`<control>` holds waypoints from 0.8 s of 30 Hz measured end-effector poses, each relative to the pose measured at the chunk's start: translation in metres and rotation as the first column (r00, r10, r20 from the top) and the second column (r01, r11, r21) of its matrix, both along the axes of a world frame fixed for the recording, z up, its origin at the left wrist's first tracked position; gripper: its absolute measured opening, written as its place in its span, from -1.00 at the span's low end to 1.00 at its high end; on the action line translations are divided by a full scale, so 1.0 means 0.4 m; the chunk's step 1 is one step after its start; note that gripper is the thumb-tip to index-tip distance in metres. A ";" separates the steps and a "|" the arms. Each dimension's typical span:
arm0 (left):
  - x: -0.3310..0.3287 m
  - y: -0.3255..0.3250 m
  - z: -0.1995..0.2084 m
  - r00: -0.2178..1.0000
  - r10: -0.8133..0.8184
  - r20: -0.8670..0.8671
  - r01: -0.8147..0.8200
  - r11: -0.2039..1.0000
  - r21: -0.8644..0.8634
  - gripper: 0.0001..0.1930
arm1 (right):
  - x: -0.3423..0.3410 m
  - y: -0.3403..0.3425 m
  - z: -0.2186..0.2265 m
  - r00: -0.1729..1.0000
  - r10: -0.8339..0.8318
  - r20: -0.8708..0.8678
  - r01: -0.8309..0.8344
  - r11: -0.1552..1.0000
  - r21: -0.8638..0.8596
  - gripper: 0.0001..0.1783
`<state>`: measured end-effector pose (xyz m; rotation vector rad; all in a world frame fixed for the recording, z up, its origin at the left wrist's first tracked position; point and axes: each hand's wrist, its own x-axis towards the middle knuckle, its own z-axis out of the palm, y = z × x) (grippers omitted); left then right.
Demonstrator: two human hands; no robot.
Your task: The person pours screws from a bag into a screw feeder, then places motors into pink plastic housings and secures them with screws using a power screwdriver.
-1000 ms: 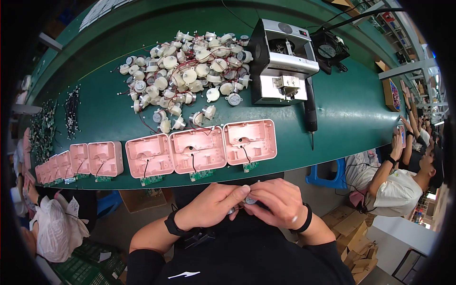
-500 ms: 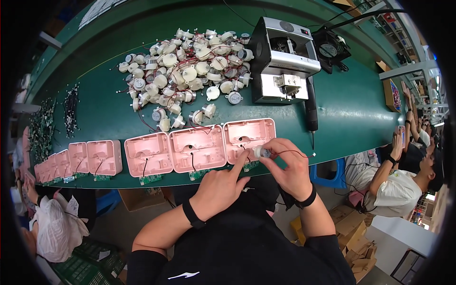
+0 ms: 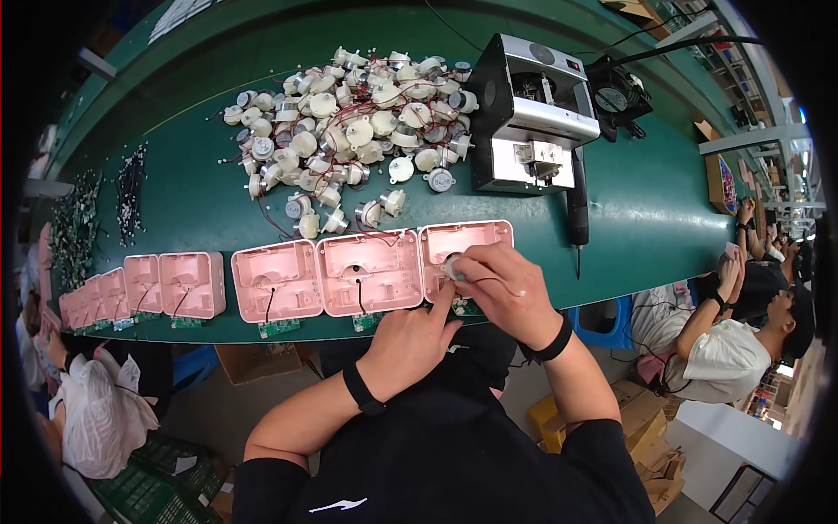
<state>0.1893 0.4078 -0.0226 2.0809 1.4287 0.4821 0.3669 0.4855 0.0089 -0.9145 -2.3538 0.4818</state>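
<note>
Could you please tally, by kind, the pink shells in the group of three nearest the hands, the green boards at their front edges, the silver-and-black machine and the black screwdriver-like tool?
Pink shells: 3
Green boards: 3
Silver-and-black machine: 1
Screwdriver-like tool: 1
Total: 8

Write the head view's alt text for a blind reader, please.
A person's right hand holds a motor at the rightmost pink plastic housing, the left hand close by. Behind, on a green workbench, are a heap of wired motors and a black-and-silver benchtop machine.
</note>
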 end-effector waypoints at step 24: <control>-0.191 -0.045 0.150 0.648 0.452 0.613 0.044 0.782 -0.622 -0.51 | 0.065 -0.057 0.092 0.978 -0.184 0.099 0.194 0.976 -0.102 -0.40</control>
